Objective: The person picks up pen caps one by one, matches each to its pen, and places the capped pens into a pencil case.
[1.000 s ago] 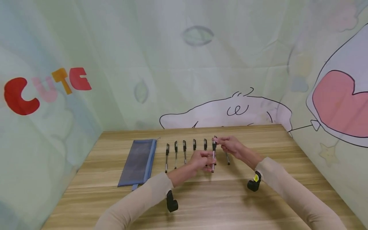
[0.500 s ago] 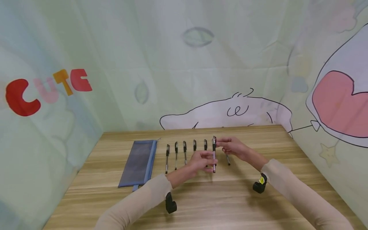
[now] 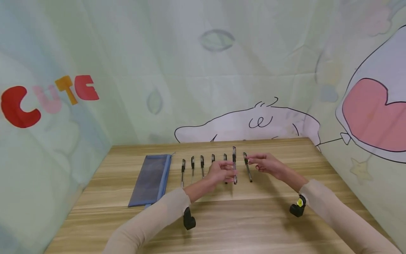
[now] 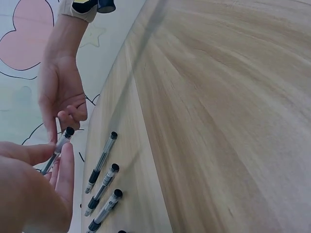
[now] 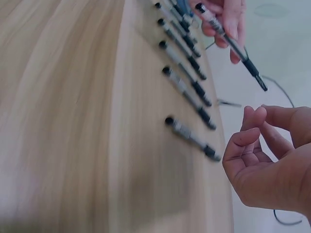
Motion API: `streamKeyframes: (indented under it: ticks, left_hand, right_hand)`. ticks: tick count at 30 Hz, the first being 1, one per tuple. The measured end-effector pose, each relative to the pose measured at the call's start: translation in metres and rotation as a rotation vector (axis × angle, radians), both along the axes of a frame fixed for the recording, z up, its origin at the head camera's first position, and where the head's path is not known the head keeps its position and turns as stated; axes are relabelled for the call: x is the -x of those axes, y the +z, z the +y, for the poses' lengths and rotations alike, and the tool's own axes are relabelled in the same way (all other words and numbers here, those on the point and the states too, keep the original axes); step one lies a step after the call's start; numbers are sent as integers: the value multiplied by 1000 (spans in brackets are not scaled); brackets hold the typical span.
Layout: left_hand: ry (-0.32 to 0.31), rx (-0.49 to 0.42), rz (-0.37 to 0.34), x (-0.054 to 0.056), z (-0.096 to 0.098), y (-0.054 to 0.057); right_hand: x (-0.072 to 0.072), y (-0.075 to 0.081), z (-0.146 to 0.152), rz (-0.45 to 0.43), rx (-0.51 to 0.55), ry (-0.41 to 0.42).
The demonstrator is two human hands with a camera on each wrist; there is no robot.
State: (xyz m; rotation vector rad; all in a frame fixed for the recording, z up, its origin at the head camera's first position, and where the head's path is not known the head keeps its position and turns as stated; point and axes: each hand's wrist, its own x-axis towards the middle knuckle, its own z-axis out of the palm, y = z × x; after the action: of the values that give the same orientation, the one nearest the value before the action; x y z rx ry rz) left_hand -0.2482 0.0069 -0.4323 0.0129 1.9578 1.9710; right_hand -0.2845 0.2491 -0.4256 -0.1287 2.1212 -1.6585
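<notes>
Left hand: the left hand (image 3: 220,171), to the right of the pouch, pinches a pen (image 3: 234,155) between thumb and fingers.
Held pen: raised above the counter (image 3: 241,225), right of the pouch, its black cap at the end away from the person.
Right hand: the right hand (image 3: 268,164), farther right of the pouch, holds nothing; its fingers are loosely bent, the tips of thumb and forefinger close together, though whether they touch cannot be told.
End pen: the end pen (image 3: 248,169) lies near the right hand, the farthest of the pens from the pouch.
Row: more capped pens (image 3: 183,165) lie side by side, running rightward from just beside the pouch, some partly hidden by the left hand.
Pouch: the blue mesh pouch (image 3: 149,180) lies flat on the counter.
Sleeves: beige sleeves (image 3: 336,211), nearer the person than the pouch.
Backdrop: a pale cloth (image 3: 158,53) behind the pouch, with "CUTE" letters (image 3: 20,107) to its upper left.
</notes>
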Motion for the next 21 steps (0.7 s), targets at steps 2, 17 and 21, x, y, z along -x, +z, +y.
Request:
streamKeyframes:
  ticks: [2, 17, 21]
  left_hand:
    - [-3, 0, -3, 2, 2, -1]
    - [-39, 29, -28, 16, 32, -3]
    - [-7, 43, -22, 22, 42, -5]
  right_hand:
    - [-1, -3, 7, 9, -20, -4]
    - [-2, -18, 65, 127, -225, 16]
    - [-1, -20, 72, 122, -216, 14]
